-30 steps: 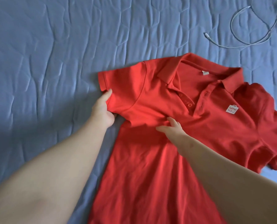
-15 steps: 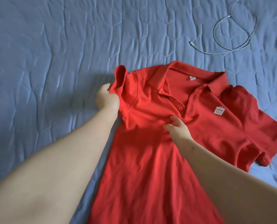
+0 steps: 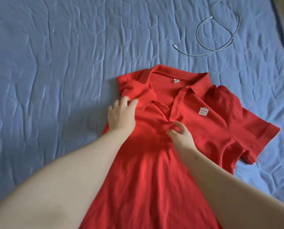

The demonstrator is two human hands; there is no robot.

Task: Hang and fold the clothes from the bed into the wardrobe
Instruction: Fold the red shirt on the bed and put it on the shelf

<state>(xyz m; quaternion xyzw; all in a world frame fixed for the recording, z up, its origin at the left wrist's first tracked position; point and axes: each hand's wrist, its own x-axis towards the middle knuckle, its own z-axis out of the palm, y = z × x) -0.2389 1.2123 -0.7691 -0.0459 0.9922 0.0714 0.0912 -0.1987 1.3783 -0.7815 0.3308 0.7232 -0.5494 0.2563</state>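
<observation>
Blue bed [image 3: 55,80] carries the red polo shirt [image 3: 154,179], under both hands. Left hand [image 3: 121,116] fingers lie spread on its folded-in sleeve; right hand [image 3: 181,138] fingers curl loosely at the placket, apparently gripping nothing. White cable [image 3: 197,33] lies well beyond them

Bed [image 3: 55,80] in front of me, covered by a blue quilted spread. A red polo shirt [image 3: 154,179] lies on it, collar toward 12 o'clock. A looped white cable [image 3: 195,55] lies apart at 1 o'clock.
</observation>
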